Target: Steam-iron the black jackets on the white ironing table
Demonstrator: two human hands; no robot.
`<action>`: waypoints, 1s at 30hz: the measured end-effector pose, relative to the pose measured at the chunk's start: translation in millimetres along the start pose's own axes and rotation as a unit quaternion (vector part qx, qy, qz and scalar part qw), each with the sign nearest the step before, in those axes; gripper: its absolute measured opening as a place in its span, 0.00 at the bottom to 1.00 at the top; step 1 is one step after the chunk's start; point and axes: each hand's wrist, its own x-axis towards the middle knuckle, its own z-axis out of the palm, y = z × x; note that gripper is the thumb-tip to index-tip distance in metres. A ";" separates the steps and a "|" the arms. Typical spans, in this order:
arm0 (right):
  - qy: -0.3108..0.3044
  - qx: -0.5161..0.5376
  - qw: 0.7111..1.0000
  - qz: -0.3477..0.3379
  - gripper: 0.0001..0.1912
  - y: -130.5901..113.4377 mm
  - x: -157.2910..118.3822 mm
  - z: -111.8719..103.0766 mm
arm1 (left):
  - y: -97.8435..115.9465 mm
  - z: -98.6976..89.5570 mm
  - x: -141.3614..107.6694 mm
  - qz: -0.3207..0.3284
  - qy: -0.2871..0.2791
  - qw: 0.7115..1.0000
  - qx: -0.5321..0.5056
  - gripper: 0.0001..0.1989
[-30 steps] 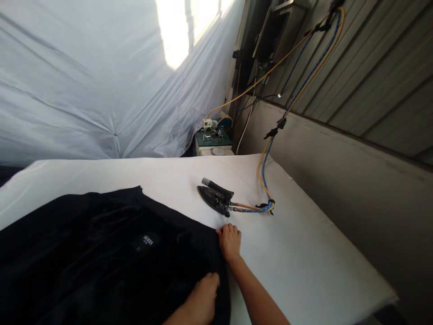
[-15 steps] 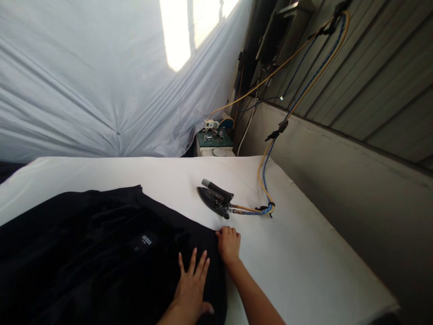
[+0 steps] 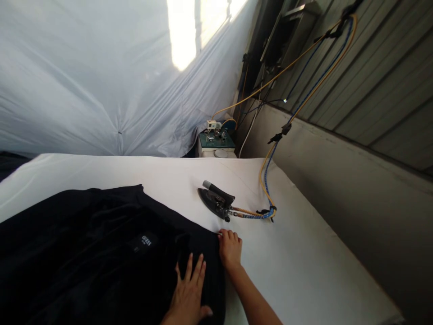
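Taking the iron point(image 3: 215, 201) as reference: black garment point(image 3: 108, 257) lies left of it and toward the camera, spread on the white tabletop point(image 3: 297, 253), running out of view at the left and bottom. Its nearest edge slopes past the iron with a narrow bare strip between – not touching.

Tabletop's far edge runs behind the iron, bare band in between. Right edge slants away to the iron's right, beside the wall point(image 3: 324, 167). Widest open room is right of the iron and nearer the camera, past the right hand.

Right hand point(image 3: 230, 248) sits just on the near side of the iron, fingers curled in, pinching the garment's edge. Left hand point(image 3: 187, 291) is farther toward the camera and left of the iron – palm down, fingers spread, flat on the garment, gripping nothing.

Counts: one garment, one iron, two hands. One printed label point(image 3: 146, 240) on the garment, left of the iron. Two hoses leave the iron's rear: one yellow hose point(image 3: 260, 174), one blue hose point(image 3: 266, 174). One green-topped unit point(image 3: 216, 141) beyond the iron, past the far edge.
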 end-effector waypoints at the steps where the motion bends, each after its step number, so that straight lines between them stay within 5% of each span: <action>1: -0.001 0.006 1.000 0.001 0.12 0.6 1.9 -4.0 | 0.9 -5.4 -0.1 -0.003 -0.005 1.000 -0.006 0.43; 4: 0.041 0.041 0.998 -0.017 0.14 0.0 23.2 -31.7 | 4.4 -26.6 0.7 -0.009 -0.037 0.999 -0.033 0.33; 8: 0.097 0.025 0.994 -0.041 0.23 -12.0 88.4 -83.8 | 8.4 -53.4 3.0 -0.022 -0.067 0.995 -0.066 0.28; 13: -0.185 0.001 0.981 -0.060 0.27 -36.9 171.5 -98.6 | 8.7 -65.5 4.1 -0.030 -0.087 0.991 -0.095 0.30; 17: -0.245 0.008 0.968 -0.055 0.27 -49.9 197.0 -85.0 | 6.5 -67.1 4.9 -0.030 -0.095 0.988 -0.119 0.31; 22: -0.263 0.007 0.965 -0.002 0.28 -46.8 177.2 -91.9 | 1.3 -64.0 3.2 -0.022 -0.076 0.986 -0.144 0.31; 30: -0.247 -0.009 0.965 0.081 0.28 -30.6 70.1 -104.4 | -3.4 -35.7 5.3 0.003 -0.016 0.993 -0.113 0.30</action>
